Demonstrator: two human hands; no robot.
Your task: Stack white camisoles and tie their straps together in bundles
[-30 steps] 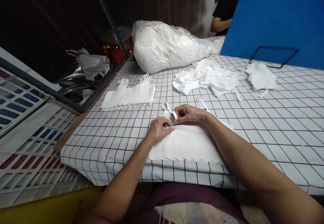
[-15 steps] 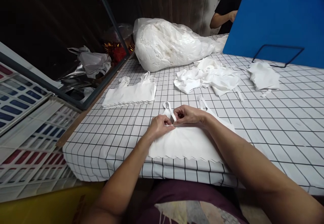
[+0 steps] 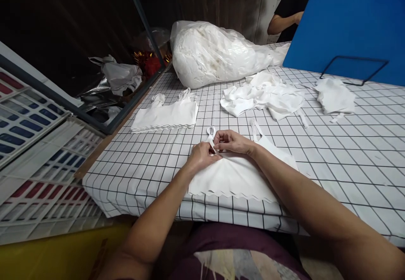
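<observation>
My left hand (image 3: 202, 155) and right hand (image 3: 232, 141) meet at the top edge of a white camisole top (image 3: 240, 176) lying flat at the near edge of the checked tabletop (image 3: 348, 145). Fingers of both hands are pressed together, pinching its left shoulder strap (image 3: 211, 134) between them; the strap loops up just above my knuckles. A neat stack of folded tops (image 3: 166, 116) lies to the left, a loose heap of white garments (image 3: 264, 96) beyond, and a plastic bag of white fabric (image 3: 215, 54) behind that.
</observation>
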